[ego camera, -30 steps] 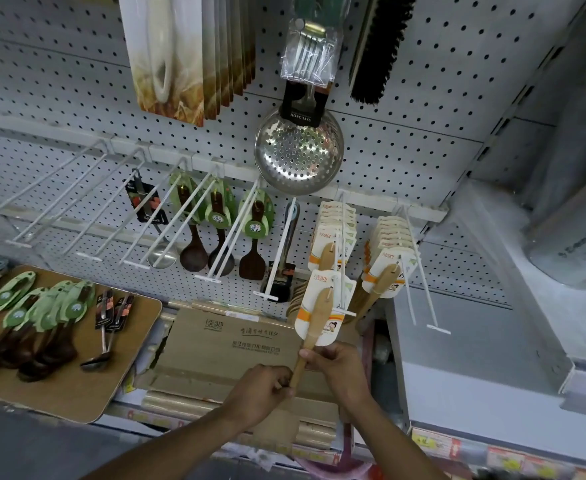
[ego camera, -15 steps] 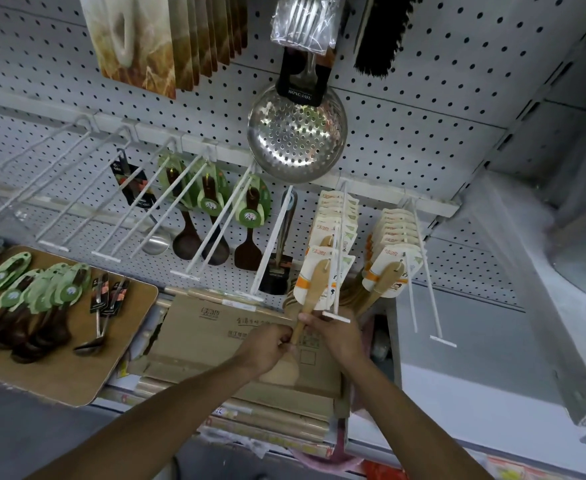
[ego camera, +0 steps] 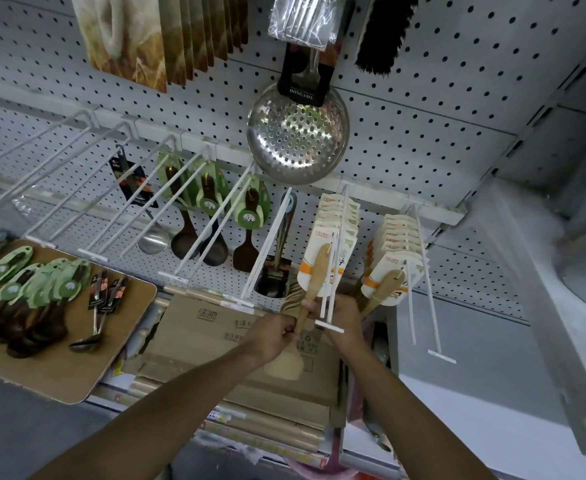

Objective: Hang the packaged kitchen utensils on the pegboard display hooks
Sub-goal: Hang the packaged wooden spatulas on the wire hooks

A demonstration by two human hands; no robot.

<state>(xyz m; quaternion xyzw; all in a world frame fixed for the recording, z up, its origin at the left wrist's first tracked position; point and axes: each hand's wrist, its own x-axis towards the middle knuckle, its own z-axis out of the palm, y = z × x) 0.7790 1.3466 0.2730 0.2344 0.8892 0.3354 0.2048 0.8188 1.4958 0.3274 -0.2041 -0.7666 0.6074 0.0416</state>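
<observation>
Both hands meet low in the middle of the scene, just in front of a white double-wire hook (ego camera: 333, 271) that juts from the pegboard (ego camera: 423, 109); the left hand (ego camera: 273, 336) has its grip curled tight round the lower shaft of a wooden spatula (ego camera: 314, 282), whose pale blade (ego camera: 284, 365) hangs below the fist; the right hand (ego camera: 345, 323) sits just right of the shaft, its fingers (ego camera: 310, 304) closed on the handle from the far side, partly hidden behind the hook's end bar (ego camera: 329, 326); the spatula's white and orange card (ego camera: 319, 268) is already threaded on the hook wires, at the near end of a row of like cards (ego camera: 336, 216) packed toward the board.

To the right, a second hook (ego camera: 423, 268) carries another stack of carded wooden utensils (ego camera: 393, 258), well back from its tip; to the left, a run of hooks holds dark wooden spoons with green cards (ego camera: 211, 206), a dark spatula (ego camera: 248, 237) and a steel ladle (ego camera: 153, 237), while the hooks farther left hang bare; above them a perforated steel skimmer (ego camera: 296, 133) hangs against the board, with a black brush (ego camera: 385, 32) at its upper right.

On the near left a brown board (ego camera: 111, 358) bears more green-carded spoons (ego camera: 38, 289) and two small steel spoons (ego camera: 102, 306) lying flat; a cardboard carton (ego camera: 201, 327) lies under the forearms.
</observation>
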